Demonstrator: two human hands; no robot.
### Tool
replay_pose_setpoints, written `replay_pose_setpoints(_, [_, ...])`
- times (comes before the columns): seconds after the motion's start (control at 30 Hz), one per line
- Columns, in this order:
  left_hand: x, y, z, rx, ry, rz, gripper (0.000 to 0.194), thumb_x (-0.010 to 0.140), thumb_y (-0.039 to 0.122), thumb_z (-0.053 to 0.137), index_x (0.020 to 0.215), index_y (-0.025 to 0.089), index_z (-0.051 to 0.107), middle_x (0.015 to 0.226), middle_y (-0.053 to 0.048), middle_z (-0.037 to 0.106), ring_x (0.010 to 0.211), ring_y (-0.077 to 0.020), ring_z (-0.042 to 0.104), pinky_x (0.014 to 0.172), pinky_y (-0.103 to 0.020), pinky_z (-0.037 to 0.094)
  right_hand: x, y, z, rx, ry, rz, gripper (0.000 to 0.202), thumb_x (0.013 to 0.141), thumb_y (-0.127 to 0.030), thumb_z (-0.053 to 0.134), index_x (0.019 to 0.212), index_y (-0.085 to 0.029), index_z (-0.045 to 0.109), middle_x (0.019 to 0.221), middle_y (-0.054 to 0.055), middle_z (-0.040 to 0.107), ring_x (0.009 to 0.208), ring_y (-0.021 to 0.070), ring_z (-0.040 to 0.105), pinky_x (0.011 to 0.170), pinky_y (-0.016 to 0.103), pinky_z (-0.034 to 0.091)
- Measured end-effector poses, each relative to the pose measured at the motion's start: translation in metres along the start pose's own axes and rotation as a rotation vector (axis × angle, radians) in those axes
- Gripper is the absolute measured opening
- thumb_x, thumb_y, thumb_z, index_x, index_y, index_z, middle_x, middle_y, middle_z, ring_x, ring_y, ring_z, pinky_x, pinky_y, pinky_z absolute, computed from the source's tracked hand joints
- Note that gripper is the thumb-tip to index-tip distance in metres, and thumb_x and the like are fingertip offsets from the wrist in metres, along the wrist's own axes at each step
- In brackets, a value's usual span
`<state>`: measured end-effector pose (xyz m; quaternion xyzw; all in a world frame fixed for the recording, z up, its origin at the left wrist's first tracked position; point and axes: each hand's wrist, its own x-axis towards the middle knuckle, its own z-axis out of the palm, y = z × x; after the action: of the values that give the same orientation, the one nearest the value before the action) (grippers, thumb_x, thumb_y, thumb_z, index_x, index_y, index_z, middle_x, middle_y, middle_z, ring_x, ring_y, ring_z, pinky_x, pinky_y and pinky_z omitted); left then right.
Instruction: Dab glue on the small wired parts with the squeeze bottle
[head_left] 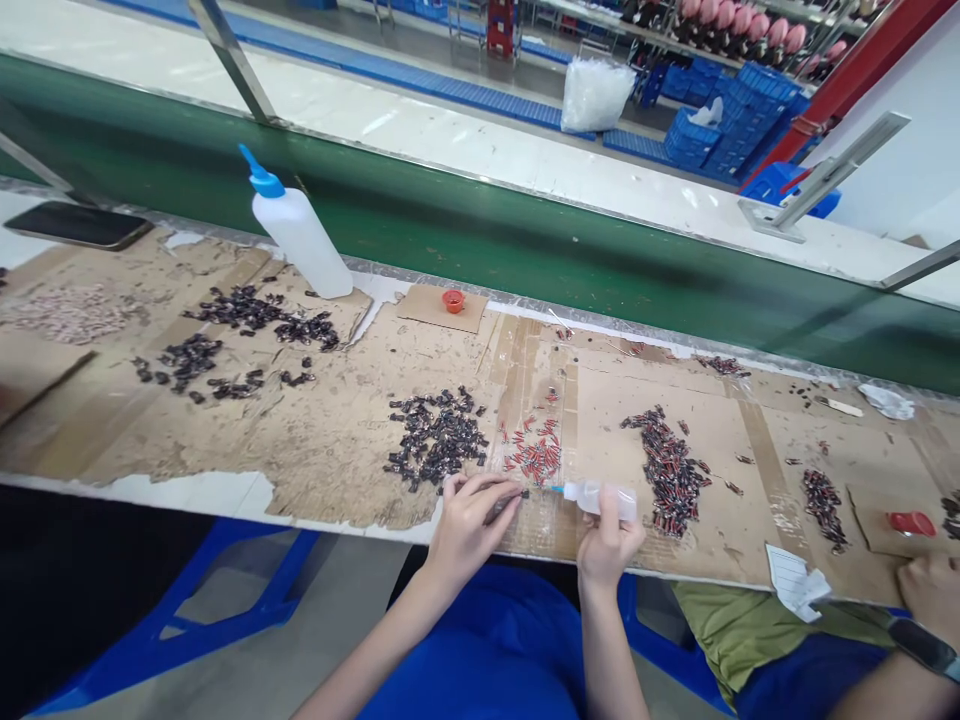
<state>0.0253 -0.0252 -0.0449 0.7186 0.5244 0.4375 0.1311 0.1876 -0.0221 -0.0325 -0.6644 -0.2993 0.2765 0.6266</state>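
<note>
My left hand point(474, 515) is closed in a pinch on a small dark part point(524, 493) at the table's front edge. Gripped in my right hand point(609, 545) is a small translucent bottle point(600, 498), lying sideways with its blue tip pointing left at the pinched part, a short gap between them. Just beyond my left hand lies a pile of black parts point(435, 435). Small red parts point(536, 450) are scattered behind the gap between my hands. A pile of dark and red pieces point(671, 470) lies right of the bottle.
A large white bottle point(304, 235) with a blue nozzle stands at the back left, near a red cup point(453, 300) on cardboard. More black parts point(240, 307) and a phone point(79, 224) lie left. At right are another person's hand point(930, 590) and a red cup point(911, 523).
</note>
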Motion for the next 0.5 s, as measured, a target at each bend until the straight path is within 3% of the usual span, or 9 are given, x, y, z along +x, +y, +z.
replay_pose_setpoints(0.1, [-0.002,-0.001,0.000,0.021,-0.011,0.001,0.013,0.091,0.020,0.056,0.094,0.023,0.067,0.085,-0.002,0.077,0.088,-0.0207,0.068,0.082,-0.037,0.033,0.013,-0.002,-0.009,0.037,0.009,-0.031,0.037,0.072,-0.048,0.069,0.080,-0.013,0.061,0.069,0.004,0.067,0.056,0.0154,0.061,0.055,0.028,0.049])
replay_pose_setpoints(0.23, [-0.003,-0.003,0.000,0.017,-0.010,0.007,0.014,0.088,0.020,0.059,0.099,0.025,0.068,0.088,-0.003,0.077,0.095,-0.0235,0.066,0.082,-0.038,0.034,0.030,-0.004,-0.021,-0.245,-0.079,-0.187,0.040,0.067,-0.045,0.075,0.089,-0.015,0.060,0.085,0.009,0.069,0.078,0.0222,0.067,0.072,0.036,0.053])
replay_pose_setpoints(0.4, [-0.004,-0.003,0.001,0.009,-0.010,0.011,0.013,0.089,0.020,0.059,0.096,0.025,0.068,0.087,-0.002,0.077,0.092,-0.0224,0.066,0.081,-0.037,0.035,0.025,-0.008,-0.020,-0.647,-0.046,-0.717,0.025,0.077,-0.037,0.071,0.092,-0.018,0.065,0.101,0.013,0.066,0.110,0.0295,0.051,0.093,0.049,0.043])
replay_pose_setpoints(0.5, [-0.003,-0.004,0.002,-0.010,-0.033,0.009,0.011,0.089,0.019,0.060,0.095,0.024,0.068,0.086,-0.001,0.076,0.091,-0.0213,0.065,0.081,-0.037,0.036,0.016,-0.014,-0.012,-0.744,-0.205,-0.914,0.005,0.084,-0.024,0.065,0.083,-0.024,0.071,0.106,0.010,0.063,0.110,0.0283,0.044,0.093,0.048,0.039])
